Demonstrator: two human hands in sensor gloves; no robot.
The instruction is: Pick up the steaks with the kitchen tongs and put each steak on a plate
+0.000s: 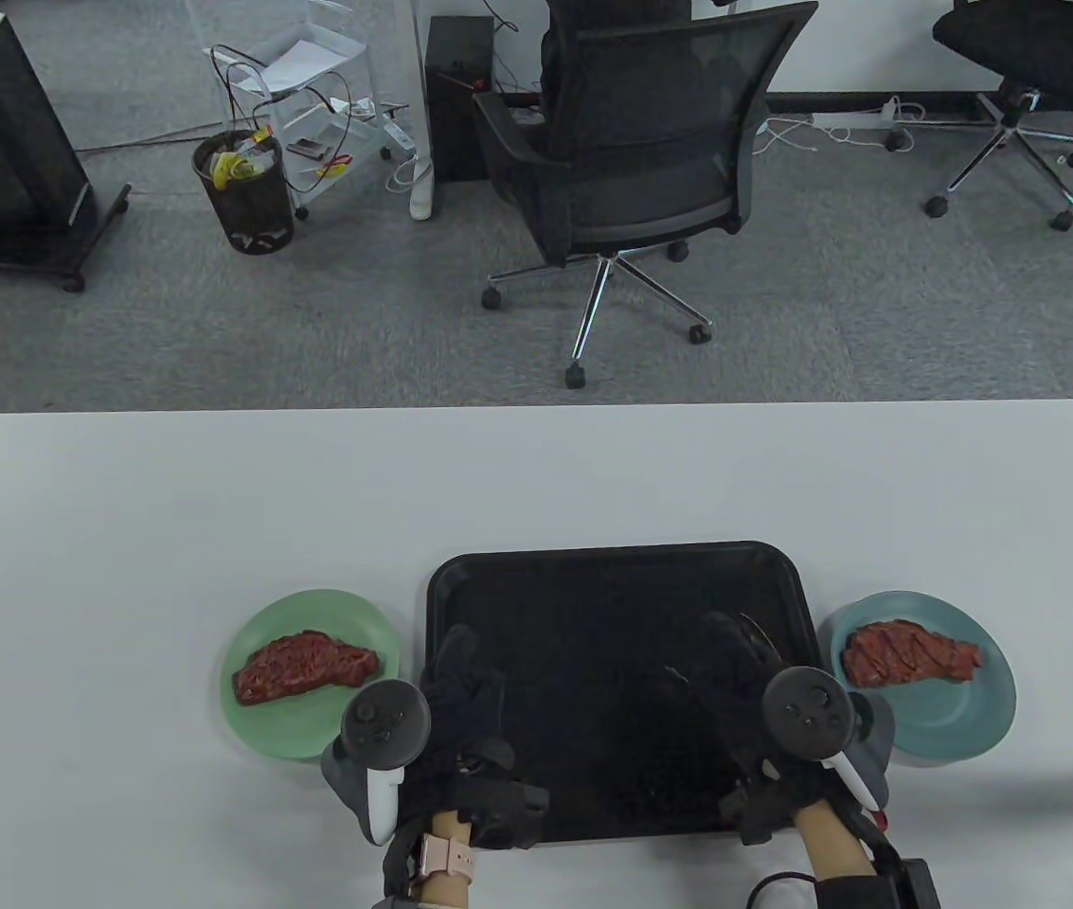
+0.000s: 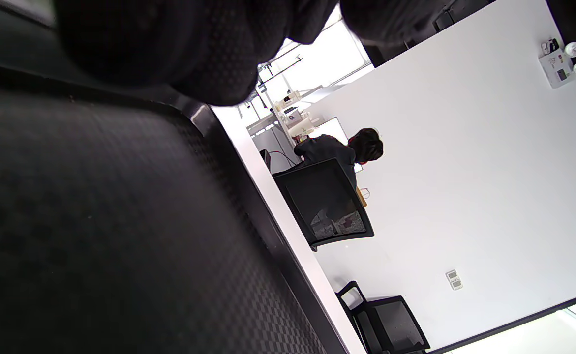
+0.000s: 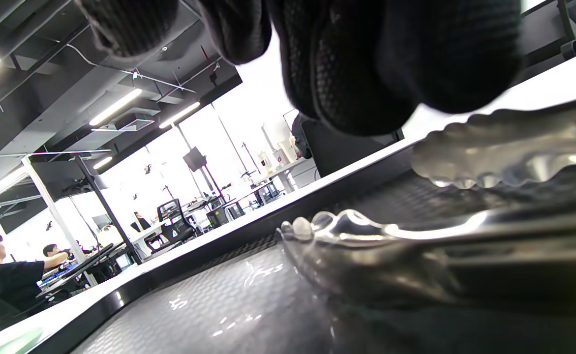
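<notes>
One raw red steak [image 1: 304, 668] lies on the green plate [image 1: 309, 615] left of the black tray [image 1: 612, 587]. A second steak [image 1: 910, 651] lies on the blue plate [image 1: 962, 720] to its right. Metal tongs [image 3: 489, 157] lie on the tray floor with their scalloped arms apart, and their tips show beside my right hand [image 1: 730, 663]. That hand's fingers [image 3: 366, 73] hang just over the tongs without wrapping them. My left hand [image 1: 460, 663] rests on the tray's left part, with fingers [image 2: 169, 44] relaxed and holding nothing.
The white table [image 1: 214, 492] stretches far and to both sides of the tray. Beyond its far edge stands a black office chair [image 1: 631, 161], with a bin [image 1: 244, 194] on the carpet.
</notes>
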